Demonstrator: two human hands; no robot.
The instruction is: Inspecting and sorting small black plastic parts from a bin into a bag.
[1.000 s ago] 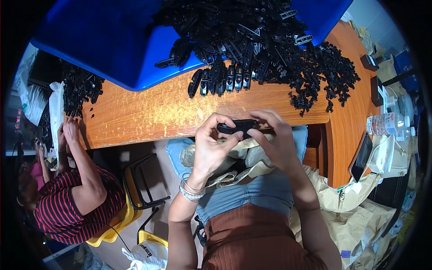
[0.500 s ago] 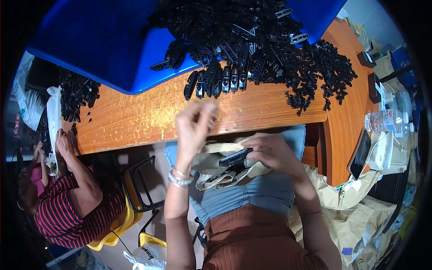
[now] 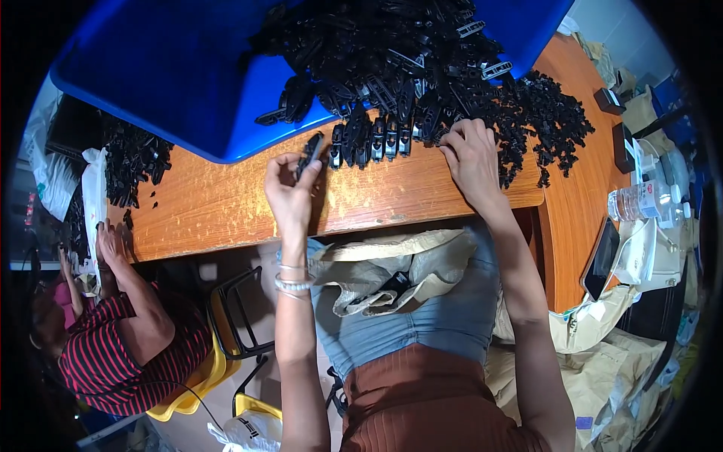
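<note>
My left hand [image 3: 292, 194] is closed on a long black plastic part [image 3: 309, 153], pinched upright between thumb and fingers just left of a row of similar black parts [image 3: 376, 140]. Over at the right end of that row, my right hand [image 3: 476, 160] has its fingers bent down into the small black clips [image 3: 516, 124]. What its fingertips pinch, if anything, is hidden. On my lap lies an open paper sack [image 3: 440, 264] with some black parts [image 3: 395, 285] inside.
A large blue bin [image 3: 181, 113] lies on the wooden table [image 3: 226, 196], spilling a heap of black parts [image 3: 376, 53]. A phone [image 3: 601, 258] and plastic bottles [image 3: 636, 202] are at the right. A person in a striped shirt [image 3: 128, 350] works at the left.
My left hand has moved up to the row and taken a black part. My right hand has left the sack and a dark part there, reaching up to the small clips.
</note>
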